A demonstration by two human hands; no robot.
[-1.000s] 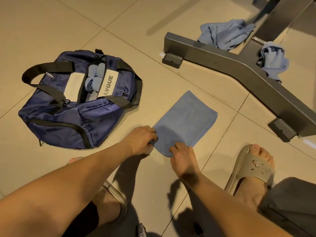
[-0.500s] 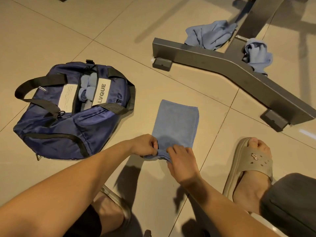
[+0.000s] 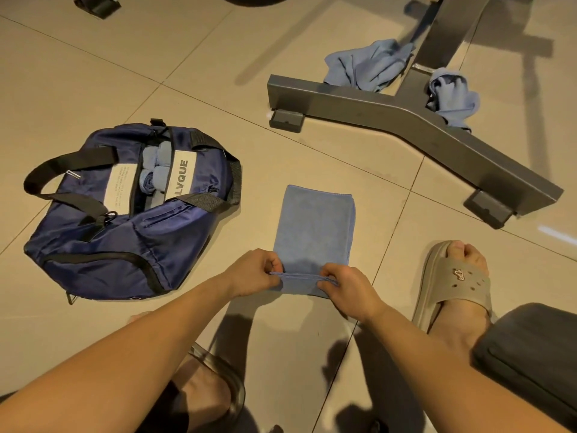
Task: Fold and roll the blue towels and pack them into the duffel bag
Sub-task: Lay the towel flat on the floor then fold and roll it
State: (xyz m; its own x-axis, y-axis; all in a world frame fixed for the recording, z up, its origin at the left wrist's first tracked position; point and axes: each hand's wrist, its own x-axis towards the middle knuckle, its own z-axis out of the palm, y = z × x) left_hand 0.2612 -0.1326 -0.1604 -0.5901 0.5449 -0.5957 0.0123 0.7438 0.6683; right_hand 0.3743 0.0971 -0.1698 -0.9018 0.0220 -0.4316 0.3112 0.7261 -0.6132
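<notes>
On the tiled floor (image 3: 93, 73), the left hand (image 3: 253, 271) and right hand (image 3: 346, 289) pinch the near edge of a folded blue towel (image 3: 315, 226), lifted off the floor. The open navy duffel bag (image 3: 125, 239) lies to its left with rolled towels (image 3: 154, 170) inside. Two crumpled towels (image 3: 368, 65) lie against a grey metal frame (image 3: 437, 132) beyond.

Blue towel (image 3: 315, 226), navy duffel bag (image 3: 125, 239), beige floor (image 3: 93, 73)

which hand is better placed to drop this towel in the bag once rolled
Probably left: the left hand pinches the folded towel on the side nearest the open duffel bag; the right hand would have to cross over.
</notes>
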